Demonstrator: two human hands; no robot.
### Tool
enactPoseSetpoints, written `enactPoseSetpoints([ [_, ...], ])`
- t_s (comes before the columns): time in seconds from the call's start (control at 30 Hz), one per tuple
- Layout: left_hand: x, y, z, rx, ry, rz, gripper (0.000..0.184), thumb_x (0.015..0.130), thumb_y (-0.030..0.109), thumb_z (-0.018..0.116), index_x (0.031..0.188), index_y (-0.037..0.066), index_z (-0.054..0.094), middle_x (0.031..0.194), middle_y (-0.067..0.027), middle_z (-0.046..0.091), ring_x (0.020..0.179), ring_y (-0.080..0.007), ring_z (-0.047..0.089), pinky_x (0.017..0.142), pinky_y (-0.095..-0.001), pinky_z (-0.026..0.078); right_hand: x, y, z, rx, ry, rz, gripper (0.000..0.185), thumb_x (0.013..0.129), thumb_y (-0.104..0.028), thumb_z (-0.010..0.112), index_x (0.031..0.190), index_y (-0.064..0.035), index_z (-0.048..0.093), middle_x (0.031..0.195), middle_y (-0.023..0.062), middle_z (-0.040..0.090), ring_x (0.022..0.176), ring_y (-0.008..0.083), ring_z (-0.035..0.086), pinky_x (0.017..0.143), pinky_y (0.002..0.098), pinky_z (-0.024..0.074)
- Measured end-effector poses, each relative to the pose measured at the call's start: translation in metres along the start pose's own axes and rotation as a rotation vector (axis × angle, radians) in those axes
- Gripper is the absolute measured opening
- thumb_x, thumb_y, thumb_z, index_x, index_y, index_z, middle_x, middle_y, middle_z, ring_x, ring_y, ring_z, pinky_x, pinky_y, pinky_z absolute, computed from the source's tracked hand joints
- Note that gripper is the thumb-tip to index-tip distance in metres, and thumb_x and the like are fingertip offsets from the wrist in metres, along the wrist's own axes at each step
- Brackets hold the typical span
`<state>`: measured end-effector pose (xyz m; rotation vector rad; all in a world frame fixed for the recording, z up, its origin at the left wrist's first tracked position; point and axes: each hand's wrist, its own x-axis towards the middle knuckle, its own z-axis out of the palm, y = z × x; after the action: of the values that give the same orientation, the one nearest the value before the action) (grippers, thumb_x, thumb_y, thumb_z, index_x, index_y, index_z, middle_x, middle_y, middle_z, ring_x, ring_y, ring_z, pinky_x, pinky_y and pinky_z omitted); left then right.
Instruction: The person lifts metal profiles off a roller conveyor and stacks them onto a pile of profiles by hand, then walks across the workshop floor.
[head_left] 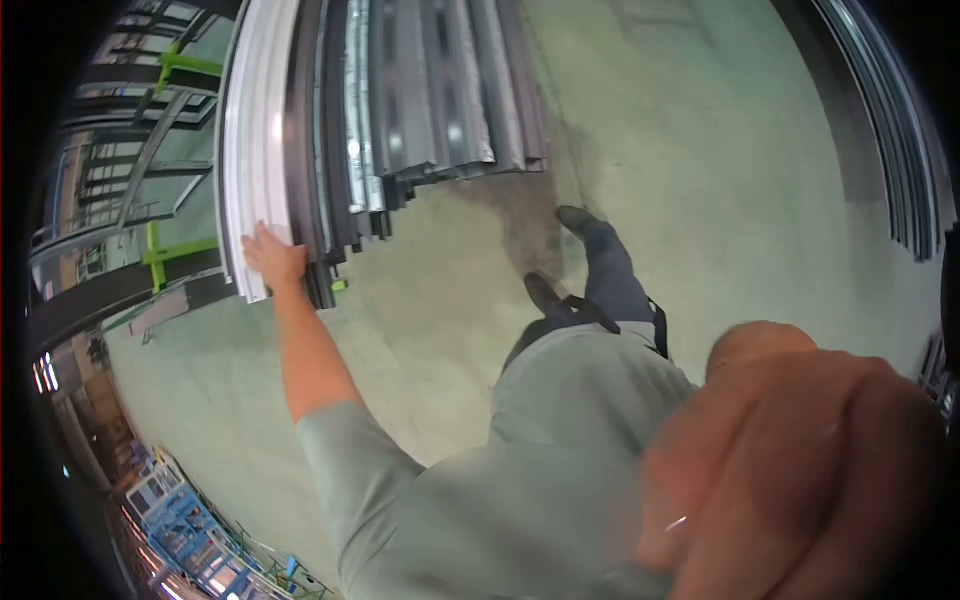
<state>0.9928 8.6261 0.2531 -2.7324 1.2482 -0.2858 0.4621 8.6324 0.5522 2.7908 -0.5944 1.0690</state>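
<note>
My left hand (272, 258) reaches forward and rests on the near end of a pale, ribbed metal profile (258, 130), its fingers apart and not wrapped round it. Darker long profiles (430, 90) lie beside that one, with uneven ends toward me. Very close to the camera at the lower right is my right hand (800, 460), large and blurred. Its fingers look curled and pressed together. Anything they hold is hidden.
A dark rack (110, 285) with green brackets (155, 258) stands at the left. More long profiles (890, 140) are at the upper right. Blue frames (190, 530) stand at the lower left. My feet are on the greenish floor (690, 180).
</note>
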Motion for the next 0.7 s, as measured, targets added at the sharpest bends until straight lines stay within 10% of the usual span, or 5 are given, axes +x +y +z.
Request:
enactPoseSetpoints([
  [0.7, 0.019, -0.027, 0.028, 0.04, 0.085, 0.069, 0.103, 0.058, 0.014, 0.081, 0.145, 0.018, 0.026, 0.149, -0.023, 0.021, 0.136, -0.041, 0.023, 0.112, -0.0472, 0.023, 0.01, -0.008, 0.026, 1.041, 0.586, 0.174, 0.028, 0.092, -0.017, 0.049, 0.068, -0.0048, 0.051, 0.07, 0.0106, 0.053, 0.06, 0.0302, 0.052, 0.052, 0.0389, 0.0399],
])
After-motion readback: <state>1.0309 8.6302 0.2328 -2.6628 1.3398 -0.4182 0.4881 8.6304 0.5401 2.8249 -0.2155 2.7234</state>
